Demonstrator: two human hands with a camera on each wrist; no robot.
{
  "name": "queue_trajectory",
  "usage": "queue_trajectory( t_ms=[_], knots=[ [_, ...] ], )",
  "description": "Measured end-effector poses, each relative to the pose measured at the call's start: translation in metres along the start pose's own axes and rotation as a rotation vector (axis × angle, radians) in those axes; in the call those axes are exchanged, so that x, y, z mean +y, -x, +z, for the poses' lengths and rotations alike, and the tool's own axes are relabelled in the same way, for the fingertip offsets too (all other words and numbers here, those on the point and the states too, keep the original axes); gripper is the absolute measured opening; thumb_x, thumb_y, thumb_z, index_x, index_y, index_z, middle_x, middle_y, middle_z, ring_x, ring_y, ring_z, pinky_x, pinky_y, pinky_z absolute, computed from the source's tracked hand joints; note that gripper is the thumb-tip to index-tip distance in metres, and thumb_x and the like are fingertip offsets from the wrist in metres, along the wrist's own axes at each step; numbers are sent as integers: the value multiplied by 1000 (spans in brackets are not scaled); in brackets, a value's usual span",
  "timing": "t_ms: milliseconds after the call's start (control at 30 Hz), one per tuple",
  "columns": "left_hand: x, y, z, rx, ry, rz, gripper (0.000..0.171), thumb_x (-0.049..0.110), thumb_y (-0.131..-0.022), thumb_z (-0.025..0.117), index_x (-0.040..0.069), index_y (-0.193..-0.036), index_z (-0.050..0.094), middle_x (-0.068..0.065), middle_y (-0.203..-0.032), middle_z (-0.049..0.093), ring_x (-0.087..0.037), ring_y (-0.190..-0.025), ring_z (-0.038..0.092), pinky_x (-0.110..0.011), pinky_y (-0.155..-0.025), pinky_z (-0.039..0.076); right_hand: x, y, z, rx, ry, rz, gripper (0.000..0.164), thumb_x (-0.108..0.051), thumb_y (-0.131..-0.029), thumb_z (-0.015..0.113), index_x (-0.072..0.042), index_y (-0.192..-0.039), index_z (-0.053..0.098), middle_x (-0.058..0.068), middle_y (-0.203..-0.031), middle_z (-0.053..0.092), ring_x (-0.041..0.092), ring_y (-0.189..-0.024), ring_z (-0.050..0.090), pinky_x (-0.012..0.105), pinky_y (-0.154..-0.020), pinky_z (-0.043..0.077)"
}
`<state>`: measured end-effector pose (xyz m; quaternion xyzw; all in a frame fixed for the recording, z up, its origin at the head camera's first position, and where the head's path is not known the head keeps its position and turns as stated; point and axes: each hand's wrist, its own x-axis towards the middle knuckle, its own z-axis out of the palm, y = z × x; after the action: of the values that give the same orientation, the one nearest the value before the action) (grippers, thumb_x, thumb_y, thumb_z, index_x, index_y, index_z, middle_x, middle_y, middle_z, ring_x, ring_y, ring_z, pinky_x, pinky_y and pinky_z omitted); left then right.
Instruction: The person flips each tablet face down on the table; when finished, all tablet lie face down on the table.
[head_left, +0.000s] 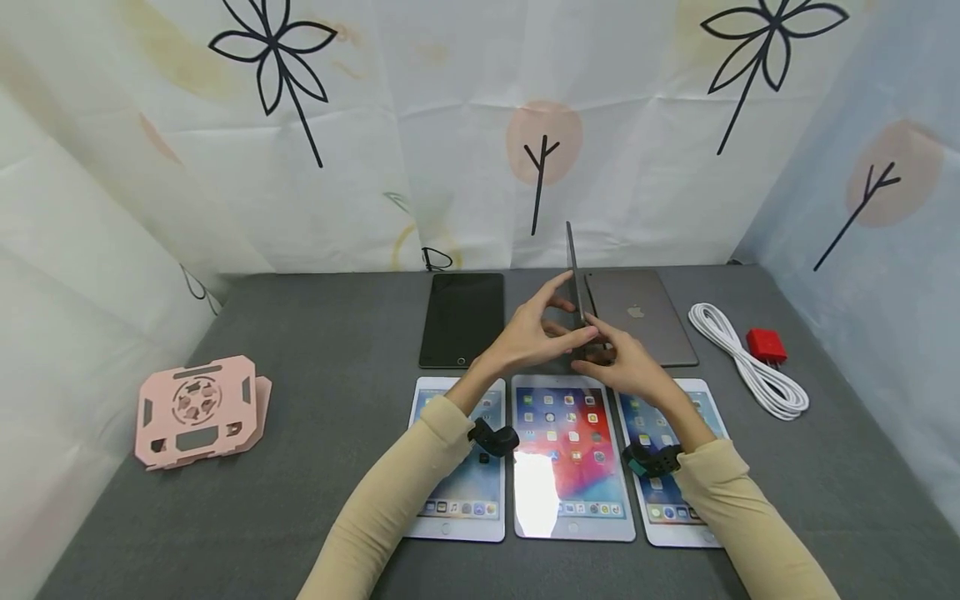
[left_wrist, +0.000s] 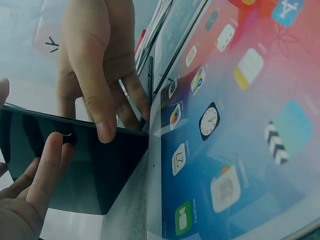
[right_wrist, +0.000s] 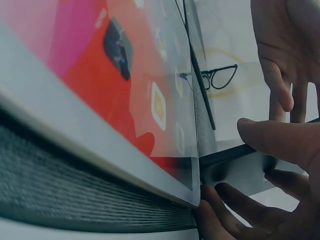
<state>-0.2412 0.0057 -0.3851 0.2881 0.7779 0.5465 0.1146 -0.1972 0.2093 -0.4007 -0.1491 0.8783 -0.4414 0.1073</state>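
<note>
A dark thin tablet (head_left: 575,279) stands tilted up on edge between the two hands behind the middle white tablet (head_left: 573,467). Its black face and home button show in the left wrist view (left_wrist: 85,172). My right hand (head_left: 626,360) grips it by the near edge, its thumb over the edge and fingers against the back (right_wrist: 280,175). On the other side my left hand (head_left: 528,333) touches the black face with extended fingers, one fingertip beside the home button. Nearby, a dark-screened tablet (head_left: 462,321) lies at left and a grey tablet (head_left: 637,317) lies back up at right.
Two more white tablets with lit screens, left (head_left: 457,487) and right (head_left: 675,492), lie under the forearms. A coiled white cable (head_left: 750,362) and red charger plug (head_left: 766,345) sit at right. A pink folding stand (head_left: 198,412) rests at left on the grey table (head_left: 337,333).
</note>
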Motion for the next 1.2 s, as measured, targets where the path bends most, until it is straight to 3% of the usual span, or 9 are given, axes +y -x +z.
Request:
queue_trajectory(
  t_ms=[333,600,833,1200],
  knots=[
    [-4,4,-4,15,1,8,92,28,-94,73,33,-164,15,-13,-144,52,-30,-107,74,-34,-82,62,2,-3,3,-2,9,-5,81,-15,-99,68,-1,-162,20,33,-146,52,51,-129,57,58,-99,53],
    [-5,9,-8,36,14,-28,96,27,-93,74,30,-165,11,-15,-144,50,-29,-103,74,-35,-83,61,5,-4,4,-20,-45,-1,76,-13,-99,67,0,-161,25,32,-142,50,51,-126,60,54,-95,57],
    [-8,14,-10,112,23,-61,95,28,-92,76,29,-165,15,-18,-147,50,-32,-103,74,-38,-85,61,3,-5,7,-8,-4,51,74,-16,-98,69,-2,-159,31,33,-145,46,52,-124,61,56,-97,55],
    [-15,21,-14,171,193,-164,104,13,-86,81,23,-165,14,-21,-141,51,-40,-110,71,-39,-89,61,5,-7,7,-26,12,83,72,-25,-99,69,-2,-158,35,34,-151,43,48,-123,63,54,-97,56]
  ],
)
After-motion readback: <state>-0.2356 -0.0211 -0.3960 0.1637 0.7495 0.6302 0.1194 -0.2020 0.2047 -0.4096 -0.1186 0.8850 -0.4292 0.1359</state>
